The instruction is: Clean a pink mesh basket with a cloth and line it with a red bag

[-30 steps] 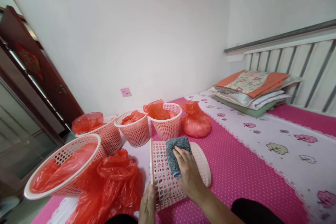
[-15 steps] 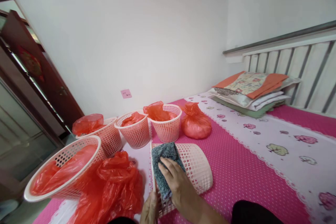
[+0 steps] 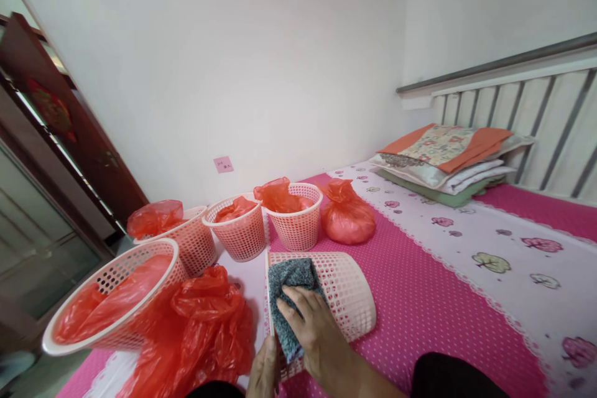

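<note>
A pink mesh basket (image 3: pixel 347 295) lies on its side on the pink bedspread in front of me. My right hand (image 3: pixel 317 333) presses a dark grey cloth (image 3: pixel 289 289) flat against the basket's side, close to its rim. My left hand (image 3: pixel 265 370) holds the basket's rim at the bottom edge of the view; only its fingers show.
Three upright pink baskets (image 3: pixel 240 233) lined with red bags stand in a row behind, and a tilted one (image 3: pixel 112 298) sits at the left. A loose red bag (image 3: pixel 200 323) and a tied red bag (image 3: pixel 347 214) lie nearby. Folded bedding (image 3: pixel 443 158) rests by the headboard.
My right hand has slid the grey cloth along the basket's side, from the middle toward the rim and nearer to me. The left hand stays on the rim.
</note>
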The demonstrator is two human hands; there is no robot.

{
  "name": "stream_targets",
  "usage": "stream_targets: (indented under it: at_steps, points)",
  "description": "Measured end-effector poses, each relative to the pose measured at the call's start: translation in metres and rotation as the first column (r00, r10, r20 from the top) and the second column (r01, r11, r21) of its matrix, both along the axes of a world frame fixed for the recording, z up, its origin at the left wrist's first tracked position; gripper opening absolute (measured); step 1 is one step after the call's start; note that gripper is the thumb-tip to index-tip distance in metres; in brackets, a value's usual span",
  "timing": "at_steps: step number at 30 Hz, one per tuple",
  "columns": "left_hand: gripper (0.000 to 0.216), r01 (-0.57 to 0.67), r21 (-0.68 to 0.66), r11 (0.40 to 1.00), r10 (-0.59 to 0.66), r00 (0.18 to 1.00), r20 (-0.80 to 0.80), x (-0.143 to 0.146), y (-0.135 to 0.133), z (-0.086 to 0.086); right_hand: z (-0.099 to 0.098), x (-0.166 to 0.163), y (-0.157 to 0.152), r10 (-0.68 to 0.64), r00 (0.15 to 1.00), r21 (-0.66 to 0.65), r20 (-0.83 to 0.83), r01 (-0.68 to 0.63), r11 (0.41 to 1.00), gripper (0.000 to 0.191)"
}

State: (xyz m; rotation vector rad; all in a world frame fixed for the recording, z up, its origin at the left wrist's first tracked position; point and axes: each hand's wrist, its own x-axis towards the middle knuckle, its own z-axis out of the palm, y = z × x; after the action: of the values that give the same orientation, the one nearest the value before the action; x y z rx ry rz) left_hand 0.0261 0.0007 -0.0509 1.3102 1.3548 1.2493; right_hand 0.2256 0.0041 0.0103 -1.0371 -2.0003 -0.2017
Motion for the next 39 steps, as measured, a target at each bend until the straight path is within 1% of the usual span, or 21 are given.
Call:
stream_targets:
  at_steps: [2,5,7,11,13,14,17,22,24,29,32,35,37,39]
  points:
    - [0.062,0.017,-0.022,1.000,-0.017,1.000,0.005,-0.003,0.004,0.008,-0.001,0.001,-0.002,0.022,1.000,-0.020,0.010,-0.022,1.000,0.044]
    - [0.058,0.069,-0.030,0.997,-0.068,0.998,0.009,-0.004,0.008,0.016,-0.003,0.002,-0.005,0.046,0.999,-0.055,0.027,-0.045,0.997,0.043]
    - [0.057,0.088,-0.036,0.995,-0.087,0.996,0.012,-0.003,0.011,0.015,-0.003,0.002,-0.008,0.059,0.997,-0.095,0.043,-0.054,0.994,0.044]
    - [0.064,0.032,-0.015,0.999,-0.032,0.999,0.017,0.001,0.017,0.007,-0.001,0.003,-0.014,0.108,0.992,-0.186,0.066,-0.094,0.978,0.045]
    - [0.069,0.021,-0.021,1.000,-0.021,1.000,0.012,0.003,0.019,0.008,-0.003,0.003,-0.016,0.110,0.992,-0.211,0.065,-0.094,0.973,0.042]
    - [0.072,0.034,-0.035,0.999,-0.033,0.999,0.016,0.004,0.019,0.010,-0.004,0.003,-0.016,0.114,0.991,-0.219,0.070,-0.096,0.971,0.040]
    - [0.078,0.058,-0.079,0.995,-0.054,0.997,0.054,0.008,0.018,0.025,-0.009,0.005,-0.017,0.131,0.985,-0.208,0.116,-0.105,0.973,0.034]
    - [0.084,-0.004,-0.078,0.997,0.011,0.997,0.081,0.020,0.019,0.056,-0.013,0.006,-0.017,0.131,0.972,-0.135,0.196,-0.105,0.985,0.022]
    - [0.080,-0.007,-0.067,0.998,0.010,0.999,0.052,0.026,0.023,0.067,-0.013,0.006,-0.016,0.133,0.965,-0.121,0.224,-0.108,0.987,0.020]
    - [0.065,0.065,0.002,0.998,-0.065,0.998,0.011,0.038,0.028,0.091,-0.004,0.011,-0.018,0.160,0.960,-0.147,0.231,-0.128,0.981,0.017]
    - [0.062,0.047,0.014,0.999,-0.047,0.999,-0.008,0.045,0.025,0.102,0.005,0.015,-0.021,0.160,0.966,-0.188,0.203,-0.122,0.975,0.015]
    - [0.060,0.047,0.017,0.999,-0.047,0.999,0.004,0.049,0.023,0.105,0.014,0.020,-0.024,0.140,0.975,-0.244,0.176,-0.094,0.965,0.016]
    - [0.057,0.067,0.010,0.998,-0.067,0.997,0.043,0.050,0.025,0.101,0.018,0.025,-0.023,0.115,0.979,-0.270,0.169,-0.066,0.960,0.015]
    - [0.053,0.109,0.001,0.994,-0.108,0.988,0.108,0.049,0.029,0.094,0.020,0.030,-0.022,0.083,0.980,-0.286,0.179,-0.028,0.958,0.016]
